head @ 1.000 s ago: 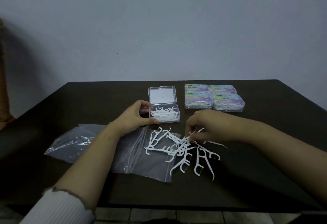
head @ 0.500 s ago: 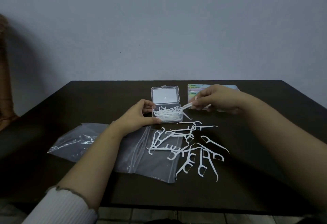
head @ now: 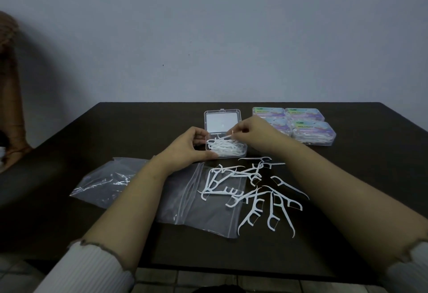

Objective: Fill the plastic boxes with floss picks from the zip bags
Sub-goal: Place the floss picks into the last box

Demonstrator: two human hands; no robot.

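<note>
An open clear plastic box (head: 240, 153) sits mid-table, its lid (head: 222, 121) tipped back, with white floss picks heaped inside. My left hand (head: 187, 148) grips the box's left side. Over the box, my right hand (head: 252, 130) pinches a floss pick (head: 229, 136) whose end dips toward the heap. Several loose floss picks (head: 254, 190) lie scattered in front of the box. Two empty clear zip bags lie flat on the table: one (head: 208, 204) under the picks' left part, the other (head: 104, 181) farther left.
Closed boxes with colourful labels (head: 310, 130) stand in a group at the back right of the dark table (head: 359, 165). A brown object (head: 11, 98) stands at the far left, beyond the table. Tiled floor shows beneath the near table edge.
My right hand took a pick from the loose pile, lifted it back toward the box, and now holds it over the box. My left hand has stayed on the box.
</note>
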